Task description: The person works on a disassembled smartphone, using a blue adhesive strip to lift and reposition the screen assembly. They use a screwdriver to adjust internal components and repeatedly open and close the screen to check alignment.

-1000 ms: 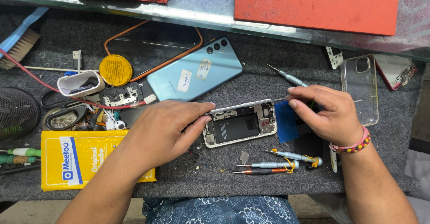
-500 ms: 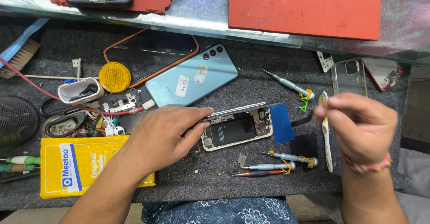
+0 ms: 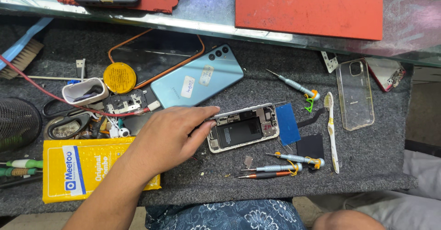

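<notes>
Head view, looking down on a grey felt-covered worktop (image 3: 358,165): left hand (image 3: 167,136) laid flat over the left end of an opened phone (image 3: 243,128), fingers (image 3: 204,114) stretched along its upper edge and thumb against the near side, pinning rather than gripping. Right hand absent from the frame, so state of its fingers impossible to tell. Opened phone lying back-off near the middle of the worktop, black battery and circuit boards exposed, just below a blue phone (image 3: 197,76) lying face down. Just right of it a blue rectangular pad (image 3: 288,123), then a toothbrush (image 3: 330,133) and a clear phone case (image 3: 354,93). Three small screwdrivers (image 3: 275,165) just in front. Probably light, rigid at the metal frame but delicate inside; best held by the frame edges, well clear of the bare boards and ribbon cables.
</notes>
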